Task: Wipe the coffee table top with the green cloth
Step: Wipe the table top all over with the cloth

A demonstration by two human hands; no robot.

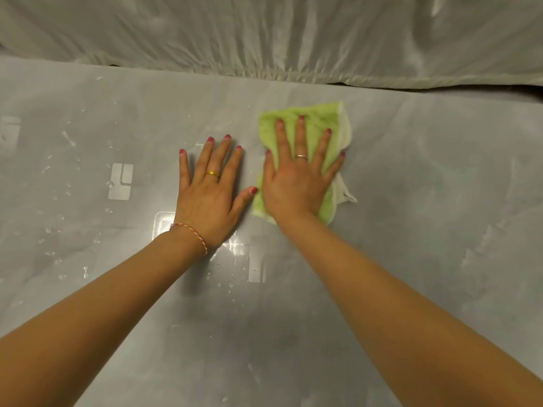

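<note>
The grey glossy coffee table top (411, 201) fills most of the view. A folded green cloth (316, 118) with a white underside lies flat on it, right of centre toward the far edge. My right hand (296, 177) presses flat on the cloth, fingers spread, covering its middle. Just left of the cloth, my left hand (210, 189) rests flat on the bare table with fingers apart, its thumb tip almost touching the cloth's edge. Water droplets (85, 271) dot the table on the left and near my left wrist.
A pale, wrinkled sheet-covered piece of furniture (264, 33) runs along the far edge of the table. Light reflections (120, 180) show on the table's left and centre. The table's right half looks smeared and streaky.
</note>
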